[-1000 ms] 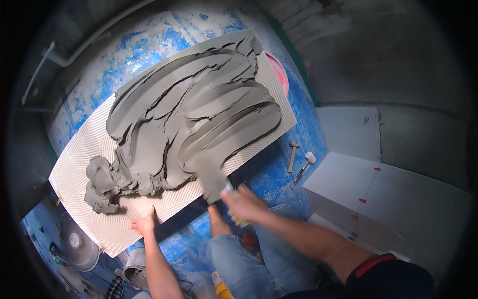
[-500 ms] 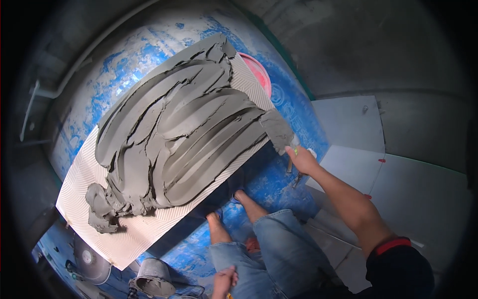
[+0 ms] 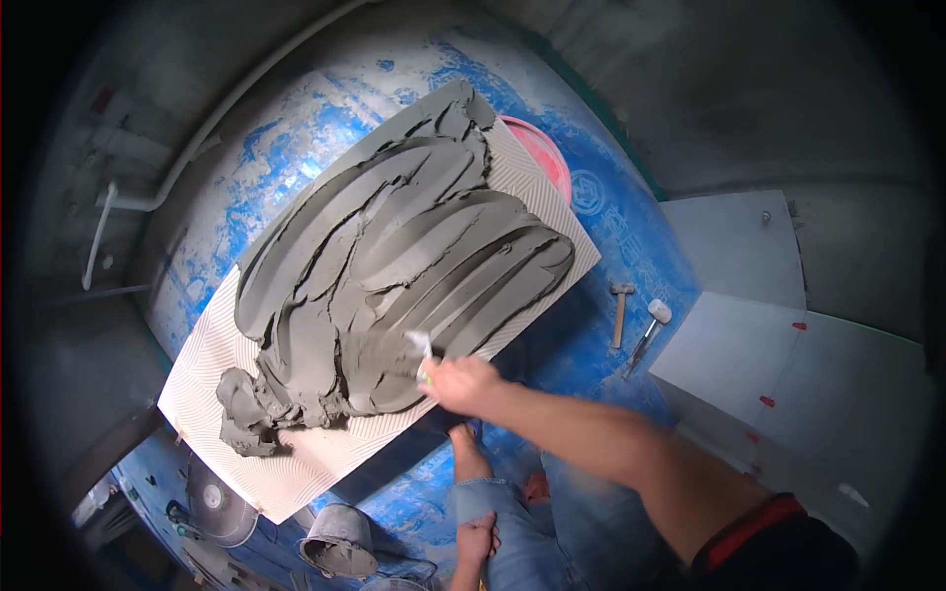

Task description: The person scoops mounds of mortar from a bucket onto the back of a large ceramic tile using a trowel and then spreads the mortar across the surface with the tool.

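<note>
My right hand (image 3: 459, 382) is closed round the handle of a trowel (image 3: 419, 347). The blade, smeared by motion, lies against the grey mortar (image 3: 394, 246) near its lower edge. That mortar covers most of a large pale tile with a ridged back (image 3: 320, 458), in thick, swept ridges. A lumpy heap of it sits toward the tile's left end. My left hand (image 3: 478, 537) rests low by my knee, away from the tile, its fingers loosely curled with nothing visible in them.
A hammer (image 3: 619, 315) and a white-headed mallet (image 3: 650, 330) lie on the blue floor to the right. A pink-red tub (image 3: 552, 158) shows beyond the tile. A mortar-stained bucket (image 3: 338, 542) stands near left. Laid grey tiles (image 3: 729, 330) with red clips are at right.
My right hand has swept the trowel left and nearer from the tile's right edge onto the lower mortar. The hammer and mallet now show fully. The view has shifted slightly.
</note>
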Demonstrator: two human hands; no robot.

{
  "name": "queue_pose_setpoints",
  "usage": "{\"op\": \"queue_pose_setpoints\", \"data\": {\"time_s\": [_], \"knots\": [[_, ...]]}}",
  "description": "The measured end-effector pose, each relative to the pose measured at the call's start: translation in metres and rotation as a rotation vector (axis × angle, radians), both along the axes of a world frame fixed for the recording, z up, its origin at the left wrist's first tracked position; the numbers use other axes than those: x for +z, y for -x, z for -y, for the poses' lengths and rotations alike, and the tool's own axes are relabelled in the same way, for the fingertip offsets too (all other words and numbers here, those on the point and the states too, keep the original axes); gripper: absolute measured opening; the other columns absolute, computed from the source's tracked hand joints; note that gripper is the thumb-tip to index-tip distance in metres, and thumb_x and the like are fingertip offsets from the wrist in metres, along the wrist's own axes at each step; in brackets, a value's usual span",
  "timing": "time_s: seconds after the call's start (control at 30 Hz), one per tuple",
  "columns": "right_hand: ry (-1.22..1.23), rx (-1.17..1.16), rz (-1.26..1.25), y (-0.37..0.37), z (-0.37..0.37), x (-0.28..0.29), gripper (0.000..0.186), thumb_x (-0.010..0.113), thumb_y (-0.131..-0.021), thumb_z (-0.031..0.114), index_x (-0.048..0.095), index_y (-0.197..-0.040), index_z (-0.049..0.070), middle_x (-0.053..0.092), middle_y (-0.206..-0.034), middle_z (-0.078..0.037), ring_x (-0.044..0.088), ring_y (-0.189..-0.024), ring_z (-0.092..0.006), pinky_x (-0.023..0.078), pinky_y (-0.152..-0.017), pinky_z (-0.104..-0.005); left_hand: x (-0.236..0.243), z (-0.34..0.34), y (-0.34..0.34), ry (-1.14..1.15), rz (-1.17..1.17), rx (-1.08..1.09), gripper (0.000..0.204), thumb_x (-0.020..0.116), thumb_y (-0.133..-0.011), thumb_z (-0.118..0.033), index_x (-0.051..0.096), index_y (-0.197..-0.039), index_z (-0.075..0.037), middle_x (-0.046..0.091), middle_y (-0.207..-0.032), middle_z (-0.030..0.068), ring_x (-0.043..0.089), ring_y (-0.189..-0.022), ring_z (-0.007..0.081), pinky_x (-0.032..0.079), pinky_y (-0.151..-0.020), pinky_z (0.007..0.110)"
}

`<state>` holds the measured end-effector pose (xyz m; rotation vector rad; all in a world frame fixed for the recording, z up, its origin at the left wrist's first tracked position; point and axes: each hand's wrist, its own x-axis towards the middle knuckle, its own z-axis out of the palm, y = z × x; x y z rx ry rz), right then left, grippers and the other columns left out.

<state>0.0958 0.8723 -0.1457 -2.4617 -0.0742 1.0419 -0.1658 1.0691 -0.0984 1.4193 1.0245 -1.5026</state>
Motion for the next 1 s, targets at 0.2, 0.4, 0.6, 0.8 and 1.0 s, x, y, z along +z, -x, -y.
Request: {"op": "queue_pose_setpoints", "data": {"time_s": [0.2,0.4,0.6,0.8,1.0], "knots": [[0.322,-0.286,0.116,-0.017,0.136,-0.008,0.048,0.048,-0.093,0.048,0.050,-0.108,0.002,0.067,-0.083,-0.023,0.067,-0.076,-0.0411,0.053,-0.067,-0.0521,0.003,-0.005,0.007,-0.017,0.003,0.036,0.044,0.063,-0.091,-0.034,0.058,-0.059,-0.003,0.055,-0.046,0.0074,0.043,-0.030,0.0136,0.032,-0.032,0.027],[0.120,-1.184,-0.149,-0.013,0.153,-0.004,0.059,0.046,-0.094,0.053,0.054,-0.109,-0.004,0.065,-0.079,-0.021,0.067,-0.062,-0.0347,0.052,-0.049,-0.0461,-0.003,-0.008,0.018,-0.009,0.036,0.083,0.045,0.063,-0.091,-0.034,0.059,-0.059,-0.003,0.055,-0.045,0.0077,0.044,-0.031,0.0136,0.032,-0.033,0.027],[-0.374,-1.109,-0.379,0.013,0.034,0.016,0.054,0.047,-0.094,0.054,0.055,-0.092,0.001,0.064,-0.075,-0.018,0.064,-0.057,-0.0264,0.052,-0.049,-0.0421,-0.012,-0.010,0.010,0.014,0.018,0.015,0.047,0.062,-0.091,-0.036,0.059,-0.058,-0.003,0.055,-0.045,0.0081,0.045,-0.031,0.0138,0.033,-0.033,0.028],[0.335,-0.513,-0.111,0.026,0.122,0.020,0.057,0.047,-0.091,0.054,0.052,-0.115,0.002,0.064,-0.102,-0.030,0.061,-0.097,-0.0472,0.049,-0.085,-0.0540,-0.011,-0.026,0.009,0.003,0.052,0.075,0.046,0.062,-0.092,-0.032,0.058,-0.056,-0.003,0.054,-0.044,0.0085,0.042,-0.028,0.0147,0.032,-0.031,0.027],[-0.085,-1.466,-0.250,0.040,0.176,0.012,0.052,0.047,-0.094,0.055,0.053,-0.097,0.003,0.061,-0.072,-0.014,0.061,-0.054,-0.0270,0.049,-0.046,-0.0419,-0.012,-0.015,0.002,0.008,0.048,0.049,0.046,0.061,-0.092,-0.030,0.058,-0.056,-0.002,0.054,-0.044,0.0092,0.042,-0.028,0.0154,0.032,-0.030,0.027]]}}
